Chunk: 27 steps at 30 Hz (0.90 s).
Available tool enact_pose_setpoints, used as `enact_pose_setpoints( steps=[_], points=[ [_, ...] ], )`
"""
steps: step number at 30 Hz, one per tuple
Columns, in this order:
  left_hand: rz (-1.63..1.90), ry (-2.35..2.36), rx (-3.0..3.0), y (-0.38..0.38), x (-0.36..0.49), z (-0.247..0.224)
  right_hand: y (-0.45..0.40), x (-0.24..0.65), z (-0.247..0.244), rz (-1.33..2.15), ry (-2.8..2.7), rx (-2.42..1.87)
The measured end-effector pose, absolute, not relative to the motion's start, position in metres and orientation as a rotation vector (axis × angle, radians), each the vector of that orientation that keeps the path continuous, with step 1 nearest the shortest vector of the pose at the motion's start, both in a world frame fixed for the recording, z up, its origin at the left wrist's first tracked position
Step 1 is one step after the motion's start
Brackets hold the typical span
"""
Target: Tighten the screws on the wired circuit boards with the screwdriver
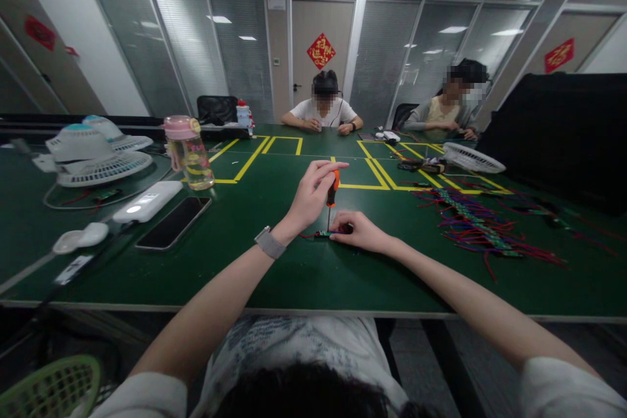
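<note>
An orange and black screwdriver [332, 191] stands upright, its tip down on a small green circuit board [322, 234] on the green table. My left hand [313, 189] is closed round the screwdriver's handle, with the index finger stretched over the top. Low on the table, my right hand [356, 230] pinches the right end of the circuit board, where dark wires show under the fingers. A red wire leaves the board on its left. The fingertips of my right hand partly hide the board.
A long row of wired circuit boards [477, 222] lies to the right. At left are a phone [174, 225], a white power bank [147, 201], a pink-lidded bottle [189, 153] and white fans [102, 157]. Yellow tape [362, 187] marks the table. Two people sit across it.
</note>
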<state>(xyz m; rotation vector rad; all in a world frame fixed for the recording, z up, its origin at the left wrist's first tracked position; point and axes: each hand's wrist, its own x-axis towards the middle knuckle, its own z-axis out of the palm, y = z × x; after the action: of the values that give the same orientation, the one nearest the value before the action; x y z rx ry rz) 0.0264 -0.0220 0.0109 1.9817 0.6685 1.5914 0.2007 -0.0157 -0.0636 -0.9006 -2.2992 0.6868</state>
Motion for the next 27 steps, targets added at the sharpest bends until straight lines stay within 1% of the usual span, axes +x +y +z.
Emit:
enact_pose_setpoints(
  steps=[4,12,15,19,27],
  points=[
    [1.490,0.562,1.850,-0.0240,0.0276,0.0131,-0.0163,0.2009,-0.0638,0.691,-2.289,-0.897],
    [1.666,0.745,2.021,-0.0203,0.0256,0.0085,-0.0163,0.2010,-0.0630,0.677,-2.301,-0.884],
    [1.624,0.690,2.015,-0.0219,0.0266,0.0096,-0.0170,0.2006,-0.0617,0.677,-2.308,-0.890],
    [1.522,0.578,1.862,-0.0237,0.0281,0.0119,-0.0181,0.2005,-0.0604,0.671,-2.322,-0.900],
    [1.713,0.749,1.984,-0.0202,0.0252,0.0094,-0.0170,0.2010,-0.0624,0.649,-2.320,-0.894]
  ],
)
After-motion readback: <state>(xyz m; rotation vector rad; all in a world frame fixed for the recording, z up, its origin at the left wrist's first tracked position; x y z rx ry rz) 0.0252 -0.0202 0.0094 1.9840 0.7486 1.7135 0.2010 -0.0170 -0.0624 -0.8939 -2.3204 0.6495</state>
